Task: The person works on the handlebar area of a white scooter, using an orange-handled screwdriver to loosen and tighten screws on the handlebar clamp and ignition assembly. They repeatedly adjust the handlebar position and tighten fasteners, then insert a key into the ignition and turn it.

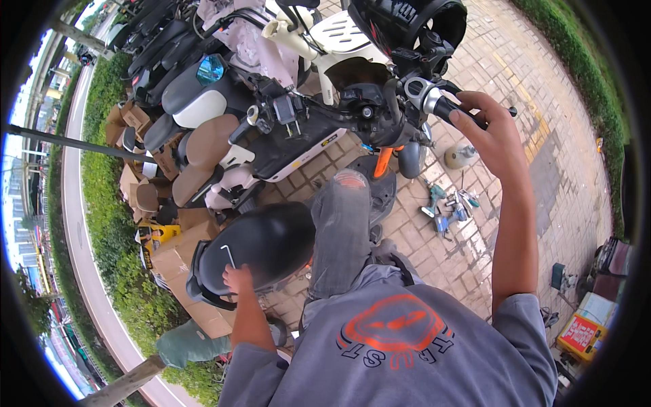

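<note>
My left hand [238, 279] is closed around the lower end of a thin L-shaped hex key [230, 257], whose bent end points up and to the left. Hand and key are over the black scooter seat [271, 234]; whether they touch it I cannot tell. On the right, my right hand [494, 136] grips the black handlebar grip [444, 108], its fingers curled over the far side. A silver collar [418, 93] sits at the inner end of that grip. Between the bars is the dark front panel [366, 112] with a round key lock.
Power drills [436, 197] and other hand tools lie on the brick paving right of my knee, near a pale bottle [461, 156]. Parked scooters [196, 102] and cardboard boxes [196, 261] crowd the left, beside a hedge. A red-and-yellow box [581, 336] stands at the lower right.
</note>
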The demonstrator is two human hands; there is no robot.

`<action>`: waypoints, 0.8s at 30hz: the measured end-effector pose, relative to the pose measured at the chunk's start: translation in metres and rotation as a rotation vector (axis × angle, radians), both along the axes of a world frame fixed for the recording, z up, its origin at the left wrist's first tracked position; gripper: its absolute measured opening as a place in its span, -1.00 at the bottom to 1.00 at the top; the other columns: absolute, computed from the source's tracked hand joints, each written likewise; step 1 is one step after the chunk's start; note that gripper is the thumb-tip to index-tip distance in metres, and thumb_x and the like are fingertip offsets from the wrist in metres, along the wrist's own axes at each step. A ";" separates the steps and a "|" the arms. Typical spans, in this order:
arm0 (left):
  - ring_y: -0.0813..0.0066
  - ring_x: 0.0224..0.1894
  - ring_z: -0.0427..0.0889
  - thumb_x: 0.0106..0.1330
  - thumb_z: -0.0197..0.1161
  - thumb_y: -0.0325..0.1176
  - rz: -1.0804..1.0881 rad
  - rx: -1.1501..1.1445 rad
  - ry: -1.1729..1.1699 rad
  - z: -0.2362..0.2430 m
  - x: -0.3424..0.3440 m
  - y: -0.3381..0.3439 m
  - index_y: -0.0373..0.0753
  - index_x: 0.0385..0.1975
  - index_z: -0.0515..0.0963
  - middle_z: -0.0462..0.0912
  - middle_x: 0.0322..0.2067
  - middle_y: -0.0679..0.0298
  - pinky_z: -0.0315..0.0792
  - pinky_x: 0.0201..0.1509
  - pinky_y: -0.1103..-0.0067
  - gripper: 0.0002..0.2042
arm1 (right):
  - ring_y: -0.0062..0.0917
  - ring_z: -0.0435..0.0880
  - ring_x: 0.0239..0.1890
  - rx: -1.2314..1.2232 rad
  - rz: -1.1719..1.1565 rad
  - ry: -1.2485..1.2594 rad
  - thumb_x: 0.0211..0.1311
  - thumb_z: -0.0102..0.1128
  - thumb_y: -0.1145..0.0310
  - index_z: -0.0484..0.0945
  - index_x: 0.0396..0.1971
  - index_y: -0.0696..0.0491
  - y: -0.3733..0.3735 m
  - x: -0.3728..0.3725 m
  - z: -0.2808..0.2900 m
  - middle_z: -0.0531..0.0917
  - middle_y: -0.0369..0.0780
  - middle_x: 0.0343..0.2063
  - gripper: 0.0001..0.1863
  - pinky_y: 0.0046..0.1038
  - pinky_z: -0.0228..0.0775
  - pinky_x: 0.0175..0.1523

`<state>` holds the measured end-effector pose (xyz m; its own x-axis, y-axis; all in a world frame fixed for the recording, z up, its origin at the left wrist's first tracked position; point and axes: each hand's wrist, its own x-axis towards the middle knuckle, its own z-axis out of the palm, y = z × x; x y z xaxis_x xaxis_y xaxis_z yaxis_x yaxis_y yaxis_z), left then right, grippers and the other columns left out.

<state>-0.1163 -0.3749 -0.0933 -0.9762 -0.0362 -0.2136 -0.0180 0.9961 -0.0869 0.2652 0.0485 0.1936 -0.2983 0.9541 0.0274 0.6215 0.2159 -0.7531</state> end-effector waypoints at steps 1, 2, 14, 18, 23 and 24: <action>0.06 0.16 0.31 0.04 0.28 -0.09 -0.027 0.043 0.016 0.000 0.004 0.008 -0.10 0.14 0.33 0.35 0.10 0.11 0.27 0.16 0.13 -0.39 | -0.54 0.56 -0.43 0.019 -0.002 0.018 0.06 0.29 0.28 0.54 -0.11 0.20 0.000 0.000 0.001 0.62 -0.16 -0.32 -0.58 -0.47 0.40 -0.26; 0.04 0.16 0.32 0.04 0.29 -0.08 -0.050 0.091 0.045 0.004 0.006 0.018 -0.10 0.12 0.36 0.38 0.07 0.10 0.27 0.17 0.13 -0.41 | -0.50 0.56 -0.44 0.036 0.006 0.028 0.05 0.29 0.28 0.53 -0.12 0.21 -0.002 -0.001 0.002 0.60 -0.16 -0.33 -0.58 -0.46 0.40 -0.26; -0.01 0.21 0.23 -0.01 0.37 -0.15 -0.840 0.545 0.114 0.080 -0.060 0.240 -0.15 0.20 0.25 0.33 0.14 0.04 0.17 0.26 0.20 -0.28 | -0.27 0.57 -0.30 0.170 -0.047 0.159 -0.09 0.34 0.37 0.53 -0.19 0.20 -0.007 0.001 -0.003 0.58 -0.10 -0.34 -0.60 -0.37 0.39 -0.18; 0.07 0.22 0.26 -0.03 0.38 -0.18 -1.083 0.423 0.070 0.097 -0.088 0.309 -0.11 0.22 0.22 0.33 0.17 0.12 0.18 0.25 0.20 -0.25 | -0.28 0.56 -0.32 0.163 -0.120 0.123 -0.15 0.37 0.42 0.53 -0.22 0.18 -0.007 -0.011 0.006 0.58 -0.11 -0.33 -0.60 -0.37 0.39 -0.20; -0.01 -0.07 0.52 -0.01 0.32 -0.24 -1.266 0.452 -0.304 0.077 -0.130 0.372 -0.19 -0.09 0.44 0.57 -0.17 -0.02 0.42 -0.03 0.25 -0.55 | -0.17 0.50 -0.41 0.261 -0.224 -0.165 -0.18 0.33 0.49 0.51 -0.41 0.16 -0.012 -0.027 0.014 0.50 -0.10 -0.49 -0.75 -0.29 0.31 -0.30; -0.02 -0.13 0.56 0.01 0.30 -0.23 -1.286 0.478 -0.413 0.075 -0.135 0.377 -0.19 -0.13 0.44 0.60 -0.26 -0.05 0.43 -0.07 0.24 -0.59 | -0.17 0.49 -0.37 0.262 -0.269 -0.236 -0.14 0.30 0.48 0.50 -0.42 0.16 -0.013 -0.028 0.008 0.50 -0.10 -0.47 -0.77 -0.29 0.30 -0.25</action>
